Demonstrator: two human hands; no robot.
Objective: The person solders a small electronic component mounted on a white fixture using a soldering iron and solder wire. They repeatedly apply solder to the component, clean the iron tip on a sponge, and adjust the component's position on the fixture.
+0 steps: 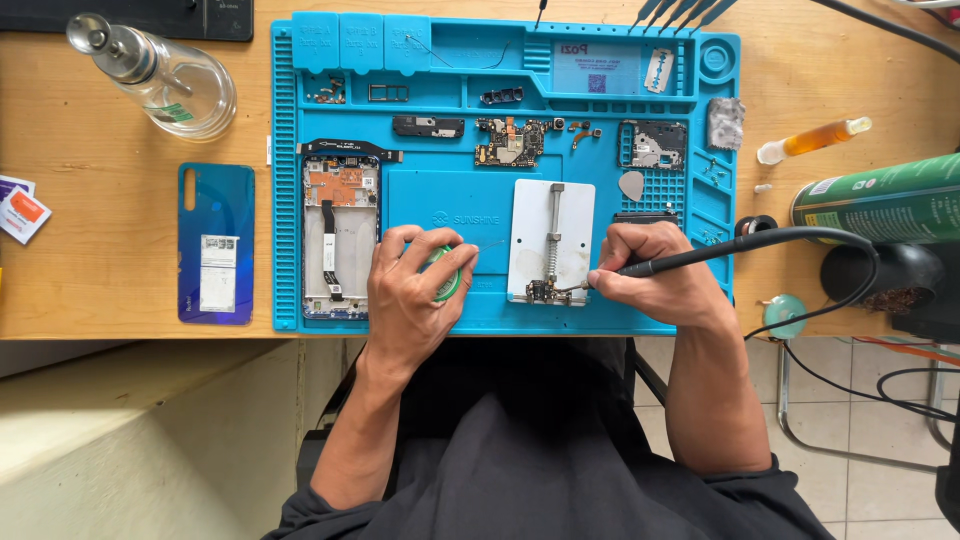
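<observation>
The right hand grips the soldering iron like a pen, fingers closed round the handle low down near the tip, which gives fine control; the tip rests on, or just above, the small board clamped at the near edge of the white holder. The heel of this hand rests on the mat, steadying the stroke. The left hand is curled round a green solder spool, fingers closed on it, and a thin wire runs from the spool toward the holder, so that solder can be fed with one hand while the other heats. The holder lies near the mat's near edge, right of centre, keeping the board fixed and level. The iron's black cable loops off toward the table's right edge, clear of the work. At the mat's left edge lies the opened phone, its interior up; removed parts are spread along the mat's far side: a main board, a metal shield and small pieces in the tray recesses, kept apart so none is lost. Off the mat, the blue back cover lies near the table's left edge, a glass bottle at the far left corner, and a green can and amber dropper by the right edge.
</observation>
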